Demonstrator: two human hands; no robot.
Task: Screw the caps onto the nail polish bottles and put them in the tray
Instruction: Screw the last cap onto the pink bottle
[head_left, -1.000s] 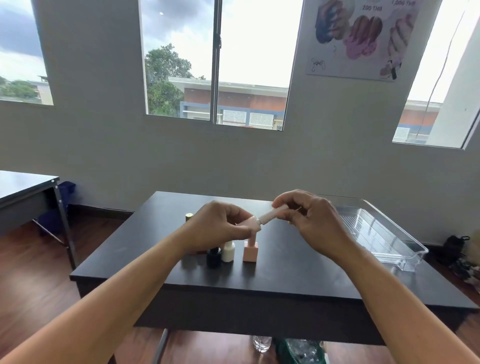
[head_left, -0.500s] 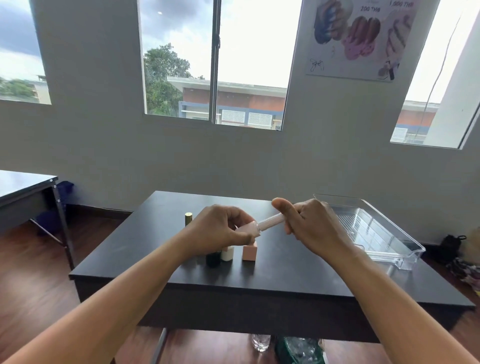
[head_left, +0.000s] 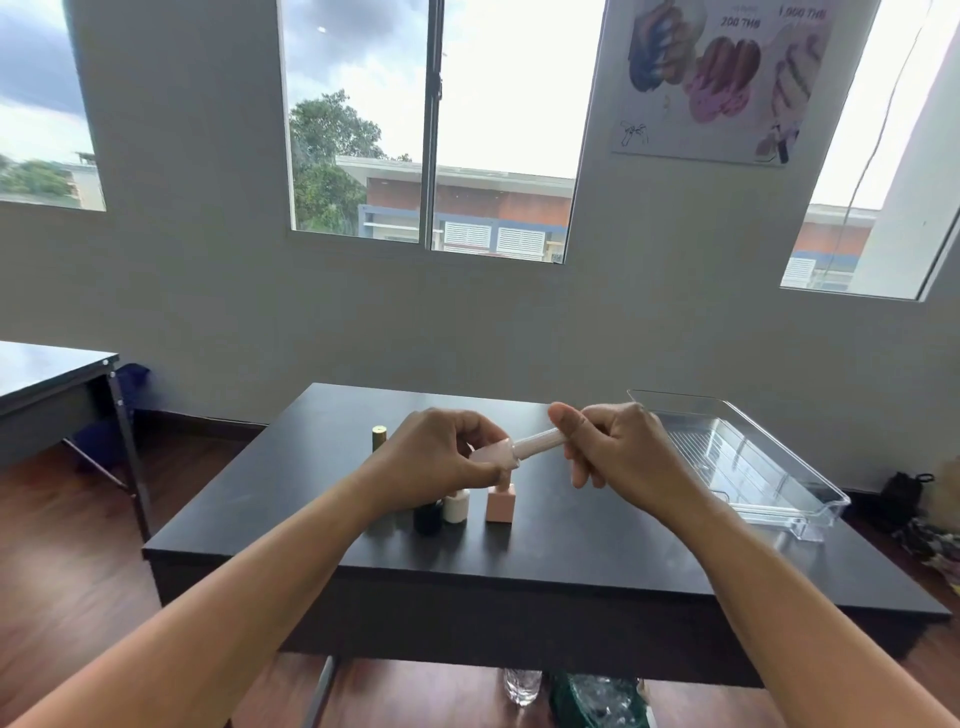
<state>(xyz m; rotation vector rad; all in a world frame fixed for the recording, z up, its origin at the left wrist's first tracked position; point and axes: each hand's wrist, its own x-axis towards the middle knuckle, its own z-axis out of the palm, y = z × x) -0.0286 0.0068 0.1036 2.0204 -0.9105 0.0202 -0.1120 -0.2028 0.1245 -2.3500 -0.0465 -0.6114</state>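
Observation:
Above the black table, my left hand grips a pale pink nail polish bottle, tilted on its side. My right hand curls round the long pale pink cap seated at the bottle's neck. Below them stand a pink square bottle, a white bottle and a black bottle. A gold-capped bottle shows behind my left hand. The clear plastic tray sits at the table's right, apart from both hands.
A second dark table stands at the left. A glass bottle and a green bag lie on the wooden floor under the table. Dark bags sit on the floor at the right, by the wall.
My right hand has rolled round the cap, the thumb now lifted on top. The bottle and both hands sit slightly lower over the table.

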